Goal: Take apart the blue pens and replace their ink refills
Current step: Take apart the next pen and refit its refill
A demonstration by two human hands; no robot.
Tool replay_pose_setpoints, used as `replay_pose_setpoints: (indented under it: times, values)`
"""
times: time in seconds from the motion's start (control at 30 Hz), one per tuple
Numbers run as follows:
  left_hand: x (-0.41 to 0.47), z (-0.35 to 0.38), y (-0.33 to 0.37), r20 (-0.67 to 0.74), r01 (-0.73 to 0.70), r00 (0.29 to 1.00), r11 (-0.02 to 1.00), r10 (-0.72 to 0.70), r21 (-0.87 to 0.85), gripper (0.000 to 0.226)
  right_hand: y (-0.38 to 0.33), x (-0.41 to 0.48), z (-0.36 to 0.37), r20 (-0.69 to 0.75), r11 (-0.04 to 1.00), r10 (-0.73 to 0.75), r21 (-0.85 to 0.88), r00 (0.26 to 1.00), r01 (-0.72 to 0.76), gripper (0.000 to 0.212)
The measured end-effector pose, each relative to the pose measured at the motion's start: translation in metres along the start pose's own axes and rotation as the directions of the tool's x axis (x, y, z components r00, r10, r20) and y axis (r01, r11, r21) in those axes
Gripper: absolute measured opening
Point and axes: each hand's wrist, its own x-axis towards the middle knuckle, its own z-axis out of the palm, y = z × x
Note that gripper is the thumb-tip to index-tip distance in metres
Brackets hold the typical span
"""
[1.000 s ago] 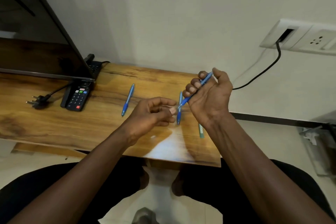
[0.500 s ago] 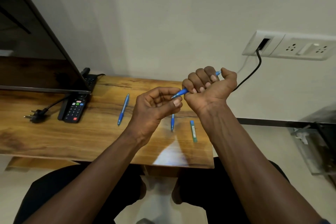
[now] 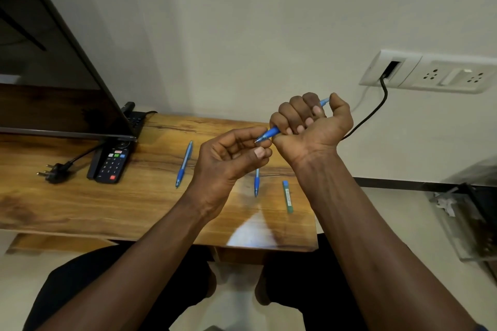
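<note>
My right hand [image 3: 312, 122] is fisted around a blue pen [image 3: 271, 133], held above the wooden table [image 3: 80, 201] with its tip pointing left. My left hand [image 3: 231, 156] is curled just below and left of that tip, fingertips close to it; I cannot tell whether they touch it or hold anything. A second blue pen [image 3: 184, 164] lies on the table left of my hands. A third blue pen [image 3: 256, 183] lies partly hidden behind my left hand. A green refill packet [image 3: 287, 196] lies to its right.
A TV screen [image 3: 53, 75] stands at the left. In front of it lie a black remote [image 3: 113, 162] and a loose black plug [image 3: 55, 173]. A black cable [image 3: 373, 113] runs from the wall socket plate [image 3: 430, 72] behind my right hand.
My right hand has closed from a loose hold into a fist around the pen and lifted slightly. My left hand has risen with it and stays by the tip.
</note>
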Motion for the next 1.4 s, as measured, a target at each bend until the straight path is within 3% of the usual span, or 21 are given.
replay_pose_setpoints:
  times: [0.3, 0.4, 0.57, 0.8, 1.4]
  values:
    - [-0.003, -0.003, 0.004, 0.040, 0.014, 0.999, 0.998, -0.011, -0.062, 0.036, -0.002, -0.001, 0.003, 0.150, 0.999, 0.038, -0.033, 0.988, -0.034, 0.047]
    - [-0.005, -0.003, 0.003, 0.036, -0.006, 0.999, 0.999, 0.007, -0.043, 0.036, -0.004, -0.001, 0.001, 0.249, 0.994, 0.085, -0.094, 0.965, -0.063, 0.048]
    - [-0.006, -0.008, 0.002, 0.056, 0.020, 0.998, 0.998, -0.017, -0.052, 0.038, -0.006, -0.002, 0.004, 0.298, 0.984, 0.101, -0.170, 0.949, -0.051, 0.043]
    - [-0.004, -0.012, 0.002, 0.115, 0.119, 0.988, 0.985, -0.104, -0.128, 0.040, -0.009, 0.000, 0.003, 0.226, 0.989, 0.087, -0.134, 0.970, -0.057, 0.048]
    - [-0.002, -0.010, -0.005, 0.131, 0.158, 0.982, 0.977, -0.139, -0.142, 0.047, -0.012, 0.001, 0.000, 0.134, 0.985, 0.059, -0.168, 0.989, -0.036, 0.046]
